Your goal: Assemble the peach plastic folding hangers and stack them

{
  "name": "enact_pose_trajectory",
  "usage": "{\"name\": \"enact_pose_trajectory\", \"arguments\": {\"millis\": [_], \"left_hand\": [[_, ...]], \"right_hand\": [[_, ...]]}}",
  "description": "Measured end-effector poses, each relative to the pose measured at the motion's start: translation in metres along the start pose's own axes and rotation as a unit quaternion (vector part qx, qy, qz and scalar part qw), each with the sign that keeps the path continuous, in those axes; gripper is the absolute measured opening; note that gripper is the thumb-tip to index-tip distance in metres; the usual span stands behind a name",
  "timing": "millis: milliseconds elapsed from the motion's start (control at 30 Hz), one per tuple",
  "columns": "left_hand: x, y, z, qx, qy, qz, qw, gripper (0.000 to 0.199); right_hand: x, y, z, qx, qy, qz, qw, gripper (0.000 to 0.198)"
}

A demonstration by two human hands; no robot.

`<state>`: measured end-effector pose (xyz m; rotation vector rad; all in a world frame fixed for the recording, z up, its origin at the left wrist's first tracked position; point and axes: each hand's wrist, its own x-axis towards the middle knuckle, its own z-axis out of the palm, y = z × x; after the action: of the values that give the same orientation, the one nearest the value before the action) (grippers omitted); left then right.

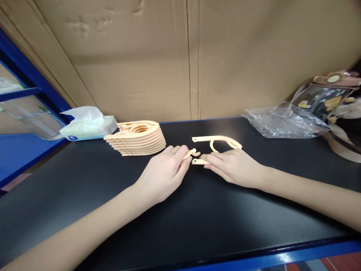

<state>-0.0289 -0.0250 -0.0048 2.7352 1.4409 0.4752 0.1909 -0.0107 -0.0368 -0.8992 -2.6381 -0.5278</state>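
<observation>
My left hand (168,169) is closed, its thumb and fingers pinching a small peach plastic hanger piece (189,153) whose rounded end sticks out to the right. My right hand (234,165) is closed round a peach plastic hanger arm (199,162); a flat end with a small hole shows left of the fingers. Just behind that hand is a longer curved hanger part (217,139) with a loop beneath it. Whether it joins the arm in my right hand is hidden. The two hands are close together, low over the black tabletop (180,222).
A neat stack of similar peach hangers (138,141) stands left of my hands. Behind it sits a tissue pack (90,126). Crumpled clear plastic bags (284,120) and a clear bottle with a strap (321,96) are at the back right. A cardboard wall (135,67) closes off the back.
</observation>
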Motion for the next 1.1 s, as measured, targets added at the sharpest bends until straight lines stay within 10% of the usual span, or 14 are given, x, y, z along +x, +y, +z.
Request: {"name": "enact_pose_trajectory", "arguments": {"millis": [667,1100], "left_hand": [[-0.0007,-0.0070,-0.0038,-0.110,-0.106,0.021,0.988,0.033],[0.0017,-0.0038,-0.0035,0.077,-0.143,0.077,0.984,0.028]], "right_hand": [[0.0006,0.0027,-0.0023,0.051,0.018,-0.013,0.998,0.032],[0.0002,0.0032,-0.0020,0.088,0.011,-0.024,0.996,0.034]]}}
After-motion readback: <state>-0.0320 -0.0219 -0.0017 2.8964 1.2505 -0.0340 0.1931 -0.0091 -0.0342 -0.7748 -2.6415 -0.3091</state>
